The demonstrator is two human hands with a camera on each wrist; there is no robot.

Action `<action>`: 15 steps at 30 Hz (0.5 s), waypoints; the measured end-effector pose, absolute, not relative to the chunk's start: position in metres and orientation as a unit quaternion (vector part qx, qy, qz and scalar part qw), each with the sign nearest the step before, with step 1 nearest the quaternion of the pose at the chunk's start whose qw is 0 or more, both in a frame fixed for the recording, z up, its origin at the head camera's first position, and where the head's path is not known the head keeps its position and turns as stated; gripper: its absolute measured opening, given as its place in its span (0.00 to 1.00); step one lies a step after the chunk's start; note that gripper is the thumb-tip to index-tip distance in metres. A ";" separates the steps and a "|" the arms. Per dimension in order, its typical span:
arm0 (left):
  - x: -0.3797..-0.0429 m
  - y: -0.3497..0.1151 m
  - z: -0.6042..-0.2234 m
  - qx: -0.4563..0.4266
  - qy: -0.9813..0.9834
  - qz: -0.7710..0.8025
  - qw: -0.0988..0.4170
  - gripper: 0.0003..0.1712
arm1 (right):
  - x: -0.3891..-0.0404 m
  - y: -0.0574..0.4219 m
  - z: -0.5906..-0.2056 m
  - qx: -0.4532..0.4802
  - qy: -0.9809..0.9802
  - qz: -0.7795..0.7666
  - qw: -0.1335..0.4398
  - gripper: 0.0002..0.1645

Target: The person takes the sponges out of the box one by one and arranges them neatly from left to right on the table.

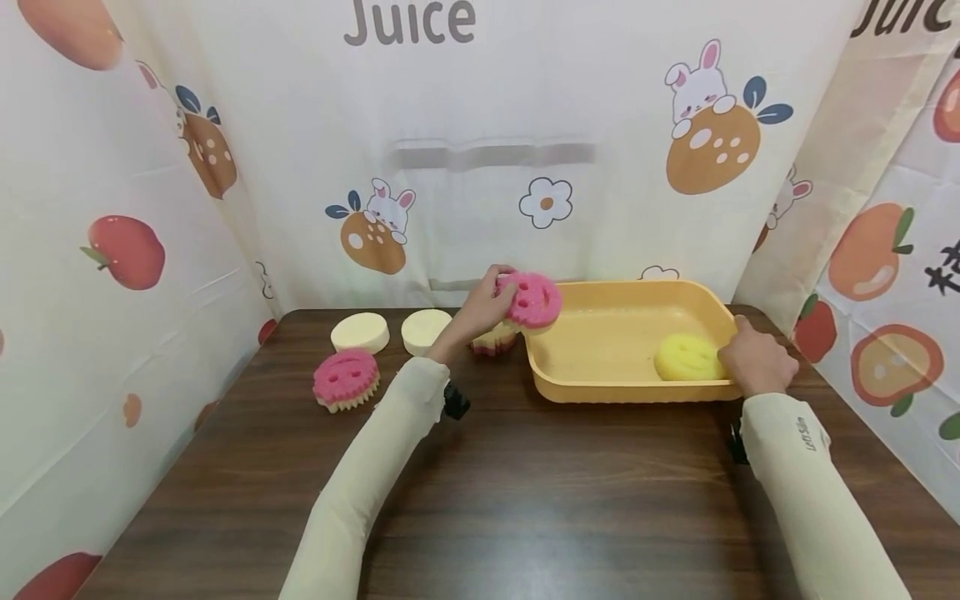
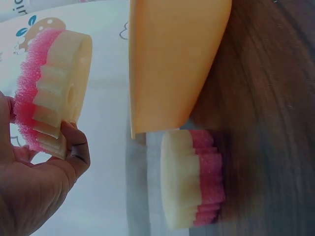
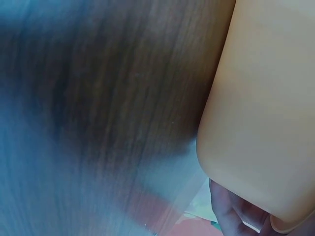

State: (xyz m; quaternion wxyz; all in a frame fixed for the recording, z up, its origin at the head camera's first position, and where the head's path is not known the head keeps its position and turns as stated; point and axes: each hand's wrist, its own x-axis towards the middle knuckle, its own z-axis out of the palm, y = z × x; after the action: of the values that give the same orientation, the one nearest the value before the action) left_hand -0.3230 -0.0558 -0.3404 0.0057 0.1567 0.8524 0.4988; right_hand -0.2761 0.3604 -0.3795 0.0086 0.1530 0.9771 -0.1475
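My left hand (image 1: 480, 308) pinches a round pink-and-cream sponge (image 1: 537, 302) with a smiling face cut into it. It is held up by the left end of a yellow plastic tray (image 1: 600, 391). The left wrist view shows the held sponge's (image 2: 69, 73) scalloped cream side, with fingertips against its edge. My right hand (image 1: 759, 360) grips the tray's right end; in the right wrist view its fingers (image 3: 226, 209) lie along the outer wall. Inside the tray, close to that hand, sits a yellow smiley sponge (image 1: 684, 357). Below the left hand another sponge (image 2: 192, 179) rests pink side down.
On the table's left part lie two cream-topped round sponges (image 1: 360, 332) and a pink-faced smiley sponge (image 1: 347, 378). A printed curtain (image 1: 480, 100) hangs behind the dark wooden table (image 1: 555, 500) and along both sides.
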 end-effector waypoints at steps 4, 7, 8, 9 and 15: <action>-0.320 -0.064 -0.342 0.161 0.849 0.504 0.018 0.26 | -0.276 0.361 -0.381 0.156 0.976 -0.150 0.009 0.43; -0.318 -0.070 -0.345 0.158 0.853 0.496 0.023 0.27 | -0.277 0.360 -0.382 0.157 0.975 -0.154 0.008 0.43; -0.318 -0.072 -0.346 0.155 0.855 0.494 0.025 0.27 | -0.277 0.360 -0.383 0.157 0.975 -0.155 0.009 0.43; -0.318 -0.074 -0.347 0.153 0.856 0.492 0.029 0.27 | -0.278 0.361 -0.383 0.156 0.975 -0.157 0.009 0.43; -0.312 -0.083 -0.350 0.146 0.859 0.490 0.044 0.25 | -0.279 0.364 -0.382 0.149 0.977 -0.154 0.005 0.41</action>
State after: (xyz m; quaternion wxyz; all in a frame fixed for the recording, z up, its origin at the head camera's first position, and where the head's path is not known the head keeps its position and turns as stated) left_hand -0.3124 -0.0833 -0.3504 0.0435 0.1461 0.8586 0.4895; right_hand -0.2789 0.3639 -0.3819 0.0054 0.1486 0.9767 -0.1545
